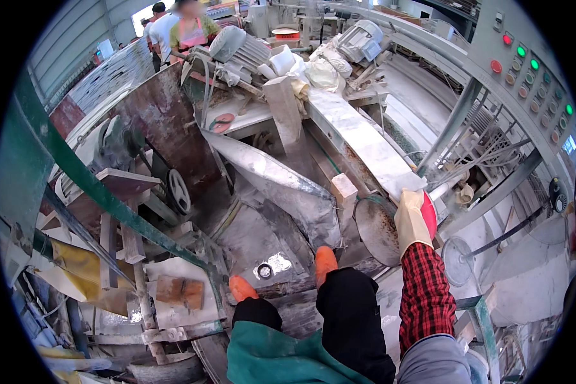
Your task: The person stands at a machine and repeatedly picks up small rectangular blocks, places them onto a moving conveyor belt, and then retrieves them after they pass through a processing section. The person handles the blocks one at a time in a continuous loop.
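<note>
My right hand [413, 224], in a cream rubber glove with a red-and-black checked sleeve, reaches forward at the right. It grips a red, round-edged object [429, 216], mostly hidden behind the glove; its kind I cannot make out. Just beyond the glove ends a long, pale, dust-covered beam [358, 137]. To the left of the hand stands a rusty, whitish round disc [376, 230], beside a squared wooden block [344, 189]. My left hand is out of view.
A control panel [525, 73] with lit buttons stands at the right. Two grey motors [240, 51] [360, 40] sit ahead. A green bent rail [121, 208] and handwheel [178, 192] are at the left. Orange shoes [325, 262] stand by a wet hollow. People [192, 29] are far off.
</note>
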Action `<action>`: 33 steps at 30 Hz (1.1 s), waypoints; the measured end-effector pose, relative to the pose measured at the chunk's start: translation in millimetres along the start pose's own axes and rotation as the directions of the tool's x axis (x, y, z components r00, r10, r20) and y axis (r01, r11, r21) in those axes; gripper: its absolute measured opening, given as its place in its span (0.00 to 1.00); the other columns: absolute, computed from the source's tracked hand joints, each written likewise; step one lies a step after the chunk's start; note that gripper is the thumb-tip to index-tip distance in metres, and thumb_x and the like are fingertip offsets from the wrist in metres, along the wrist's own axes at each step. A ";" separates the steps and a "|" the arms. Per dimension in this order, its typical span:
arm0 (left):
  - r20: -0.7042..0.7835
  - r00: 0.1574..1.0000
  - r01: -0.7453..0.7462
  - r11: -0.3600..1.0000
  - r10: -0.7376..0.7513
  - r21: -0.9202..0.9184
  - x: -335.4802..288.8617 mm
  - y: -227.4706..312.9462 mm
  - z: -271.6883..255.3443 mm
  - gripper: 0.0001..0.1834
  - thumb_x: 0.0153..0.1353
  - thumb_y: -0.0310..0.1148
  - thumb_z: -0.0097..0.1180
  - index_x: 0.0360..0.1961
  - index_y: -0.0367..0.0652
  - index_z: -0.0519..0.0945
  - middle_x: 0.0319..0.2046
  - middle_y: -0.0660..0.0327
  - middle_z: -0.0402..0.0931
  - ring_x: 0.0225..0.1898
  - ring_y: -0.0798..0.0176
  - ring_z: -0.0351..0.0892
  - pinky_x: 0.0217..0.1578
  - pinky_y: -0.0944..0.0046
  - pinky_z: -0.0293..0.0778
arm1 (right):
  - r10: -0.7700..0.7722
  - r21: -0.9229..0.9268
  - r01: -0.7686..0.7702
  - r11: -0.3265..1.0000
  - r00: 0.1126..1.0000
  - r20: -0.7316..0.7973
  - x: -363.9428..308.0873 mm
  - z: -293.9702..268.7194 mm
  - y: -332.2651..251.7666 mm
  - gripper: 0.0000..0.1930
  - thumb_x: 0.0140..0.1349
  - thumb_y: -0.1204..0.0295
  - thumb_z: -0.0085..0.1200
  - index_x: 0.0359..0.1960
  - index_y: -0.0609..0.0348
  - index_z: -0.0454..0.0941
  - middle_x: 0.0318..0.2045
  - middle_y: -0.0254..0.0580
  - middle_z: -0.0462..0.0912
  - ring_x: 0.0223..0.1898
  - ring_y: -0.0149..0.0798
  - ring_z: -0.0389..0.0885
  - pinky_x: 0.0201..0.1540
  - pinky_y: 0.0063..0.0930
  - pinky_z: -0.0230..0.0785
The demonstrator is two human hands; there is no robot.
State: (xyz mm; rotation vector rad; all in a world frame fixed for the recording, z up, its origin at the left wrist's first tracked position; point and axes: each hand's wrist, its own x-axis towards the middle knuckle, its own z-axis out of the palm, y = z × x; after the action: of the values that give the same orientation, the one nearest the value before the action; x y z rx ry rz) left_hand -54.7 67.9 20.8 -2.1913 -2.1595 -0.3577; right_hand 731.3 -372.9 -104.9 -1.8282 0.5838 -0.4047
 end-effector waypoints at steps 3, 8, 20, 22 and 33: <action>0.025 0.999 -0.043 0.999 0.043 0.017 23.1 -17.6 37.7 0.31 0.68 0.47 0.45 0.62 0.32 0.66 0.62 0.41 0.64 0.64 0.44 0.63 0.66 0.56 0.56 | -0.107 -0.136 0.098 0.986 0.992 -0.068 52.9 -19.3 36.9 0.23 0.54 0.75 0.54 0.54 0.60 0.70 0.42 0.50 0.80 0.45 0.46 0.81 0.35 0.38 0.77; -0.040 0.999 0.024 0.999 -0.023 0.026 2.4 -12.2 17.7 0.30 0.68 0.46 0.46 0.62 0.32 0.67 0.61 0.40 0.65 0.63 0.44 0.64 0.65 0.55 0.58 | 0.171 -0.328 -0.057 0.943 0.928 0.330 -18.6 -22.4 -43.0 0.23 0.59 0.66 0.49 0.55 0.63 0.65 0.35 0.57 0.80 0.40 0.46 0.82 0.23 0.40 0.77; -0.062 0.997 -0.036 0.998 0.039 0.054 4.5 -4.6 27.4 0.28 0.66 0.44 0.47 0.59 0.32 0.70 0.57 0.41 0.70 0.60 0.43 0.68 0.63 0.54 0.62 | -0.215 -0.690 0.650 0.316 0.758 0.616 -106.3 0.6 -84.9 0.19 0.66 0.53 0.38 0.50 0.47 0.73 0.39 0.55 0.83 0.44 0.54 0.82 0.49 0.47 0.71; -0.088 0.994 -0.067 0.997 0.071 0.043 19.5 -47.3 49.9 0.31 0.65 0.43 0.50 0.63 0.35 0.65 0.60 0.40 0.65 0.62 0.40 0.63 0.64 0.51 0.58 | -0.180 -0.532 0.780 0.330 0.605 0.775 -168.5 20.3 -107.2 0.20 0.65 0.56 0.39 0.56 0.43 0.71 0.39 0.58 0.82 0.43 0.57 0.81 0.48 0.47 0.72; -0.139 0.959 0.274 0.930 -0.246 0.246 87.3 -97.1 34.5 0.34 0.64 0.53 0.47 0.65 0.44 0.63 0.64 0.46 0.62 0.64 0.43 0.61 0.59 0.47 0.62 | -0.078 0.032 0.978 0.204 -0.017 0.997 -263.3 66.1 -28.7 0.21 0.66 0.56 0.38 0.60 0.37 0.66 0.38 0.49 0.84 0.38 0.50 0.84 0.44 0.43 0.75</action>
State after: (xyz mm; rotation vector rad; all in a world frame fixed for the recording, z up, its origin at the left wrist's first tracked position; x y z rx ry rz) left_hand -146.3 162.7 -8.4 -1.7137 -2.2907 -0.1770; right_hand 557.0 -163.1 -96.5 -2.6885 -1.3848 0.4922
